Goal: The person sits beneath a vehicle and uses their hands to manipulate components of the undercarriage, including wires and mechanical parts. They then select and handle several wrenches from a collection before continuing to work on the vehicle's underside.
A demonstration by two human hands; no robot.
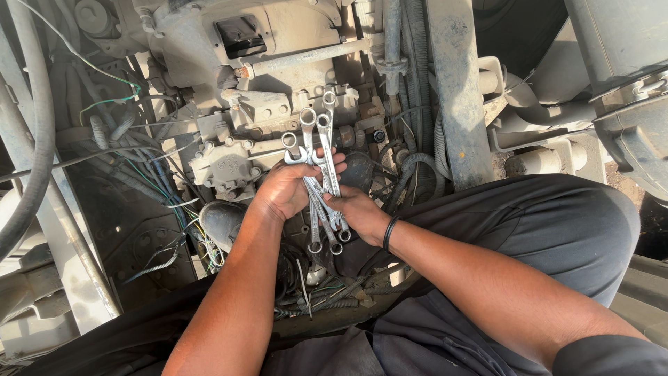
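Dusty engine bay (pixel 236 132) below: my left hand (pixel 282 191) and right hand (pixel 358 212) both grip fanned spanners (pixel 320 174); one might slip into wiring (pixel 160 188).

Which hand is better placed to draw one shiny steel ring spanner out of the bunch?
Probably the right hand. The left hand is wrapped around the bunch of shiny steel ring spanners, gripping them mid-length, while the right hand's fingertips pinch at the shanks from the side, seemingly freer to pull one out.
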